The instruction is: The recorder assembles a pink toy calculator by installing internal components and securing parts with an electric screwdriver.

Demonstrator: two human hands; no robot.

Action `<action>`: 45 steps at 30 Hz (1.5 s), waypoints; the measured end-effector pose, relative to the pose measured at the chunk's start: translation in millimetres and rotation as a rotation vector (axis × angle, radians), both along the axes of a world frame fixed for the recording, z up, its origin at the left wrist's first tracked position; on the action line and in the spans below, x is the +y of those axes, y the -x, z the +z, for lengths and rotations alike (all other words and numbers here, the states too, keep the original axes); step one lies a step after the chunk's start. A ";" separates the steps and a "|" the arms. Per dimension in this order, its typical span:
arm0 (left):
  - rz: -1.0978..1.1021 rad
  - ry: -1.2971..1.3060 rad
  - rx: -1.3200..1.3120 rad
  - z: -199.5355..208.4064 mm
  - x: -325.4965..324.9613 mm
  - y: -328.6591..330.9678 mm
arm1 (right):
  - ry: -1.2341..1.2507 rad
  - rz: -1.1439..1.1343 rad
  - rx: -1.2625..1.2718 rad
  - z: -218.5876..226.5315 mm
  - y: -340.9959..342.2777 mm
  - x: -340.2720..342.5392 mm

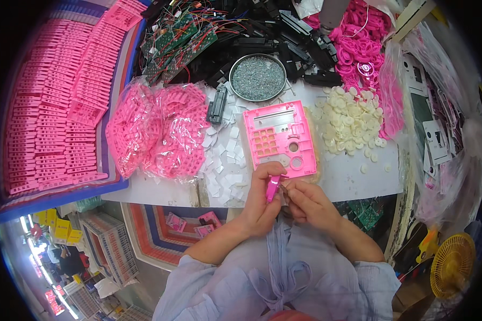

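Observation:
A small glossy magenta plastic piece is pinched between the thumb and fingers of my left hand, close in front of my body. My right hand meets it there, its fingers pressed together at the piece's right side; whatever they grip is too small and too covered to name. Just beyond both hands lies a pink plastic housing with a grid of square key openings and round holes. It rests on a wrapped stack at the table's front.
A round metal dish of tiny screws stands behind the housing. Cream discs lie to the right, white slips and bagged pink keypads to the left. Circuit boards and black parts fill the back; a blue crate holds pink housings.

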State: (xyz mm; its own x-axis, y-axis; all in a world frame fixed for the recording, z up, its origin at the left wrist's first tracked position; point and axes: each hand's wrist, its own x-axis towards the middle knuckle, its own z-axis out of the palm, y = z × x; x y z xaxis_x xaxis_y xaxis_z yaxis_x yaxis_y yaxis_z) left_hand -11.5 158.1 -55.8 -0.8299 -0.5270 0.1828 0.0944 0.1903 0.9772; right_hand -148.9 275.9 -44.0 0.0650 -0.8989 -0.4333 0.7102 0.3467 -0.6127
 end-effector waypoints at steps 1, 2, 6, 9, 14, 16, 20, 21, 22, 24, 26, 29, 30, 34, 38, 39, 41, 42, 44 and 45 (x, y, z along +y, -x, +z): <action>0.013 0.033 -0.013 -1.1 0.5 0.9 | -0.025 0.011 -0.076 -0.3 0.4 -0.3; 0.026 0.065 -0.025 -1.6 0.6 2.1 | -0.038 0.015 -0.111 -0.4 0.8 -0.6; 0.037 0.134 -0.024 2.2 -0.6 5.5 | -0.065 0.038 -0.200 -0.4 2.6 -0.2; 0.027 0.163 -0.033 2.5 -0.8 5.1 | -0.047 0.064 -0.216 1.4 5.3 0.1; -0.030 0.097 -0.086 18.0 -3.5 5.7 | 0.081 0.045 -0.277 -8.7 4.6 1.8; -0.062 -0.059 -0.170 24.4 -2.5 4.1 | 0.109 0.042 -0.337 -15.9 4.3 3.0; -0.073 -0.091 -0.251 44.5 -5.8 12.3 | 0.173 0.023 -0.450 -22.7 4.4 2.5; -0.057 0.008 -0.242 46.2 -7.1 14.6 | 0.198 0.022 -0.466 -21.4 4.6 1.4; -0.040 0.107 -0.233 47.8 -8.4 16.9 | 0.222 0.021 -0.481 -20.6 4.5 0.3; -0.014 0.202 -0.233 49.5 -8.6 20.2 | 0.282 0.057 -0.544 -26.0 3.7 -0.9; 0.003 0.197 -0.249 53.1 -7.9 20.9 | 0.307 0.066 -0.589 -29.8 1.7 -1.5; -0.001 0.025 -0.264 48.5 -7.6 23.7 | 0.418 0.037 -0.695 -30.5 0.8 0.0; 0.073 0.096 -0.277 36.2 -14.7 22.2 | 0.541 0.032 -0.771 -28.9 4.9 2.0; 0.140 0.015 -0.204 18.9 -44.7 10.7 | 0.477 -0.178 -0.397 -19.4 45.7 20.7; -0.072 -0.666 -0.140 30.4 -38.5 11.5 | 0.233 -0.222 -0.239 5.9 39.7 6.5; -0.089 -0.723 -0.111 31.9 -37.2 9.8 | 0.193 -0.228 -0.097 9.8 33.6 2.2; -0.121 -0.836 -0.053 36.5 -34.7 7.6 | 0.111 -0.236 0.185 14.3 21.5 -5.5; -0.110 -0.847 -0.037 39.3 -32.7 6.7 | 0.119 -0.218 0.292 17.3 16.0 -6.6; -0.093 -0.866 -0.001 45.3 -29.6 6.4 | 0.136 -0.180 0.510 22.7 7.3 -7.0; -0.100 -0.846 -0.003 47.6 -29.7 6.2 | 0.138 -0.201 0.591 22.7 4.7 -6.7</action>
State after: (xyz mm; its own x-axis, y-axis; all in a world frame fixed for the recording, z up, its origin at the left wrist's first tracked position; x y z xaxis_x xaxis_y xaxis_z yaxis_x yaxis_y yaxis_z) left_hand -17.6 128.4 -8.3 -0.8798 -0.4092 -0.2418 0.0691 -0.6136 0.7866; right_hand -153.6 269.2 -21.3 -0.3257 -0.9185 -0.2241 0.2816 0.1320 -0.9504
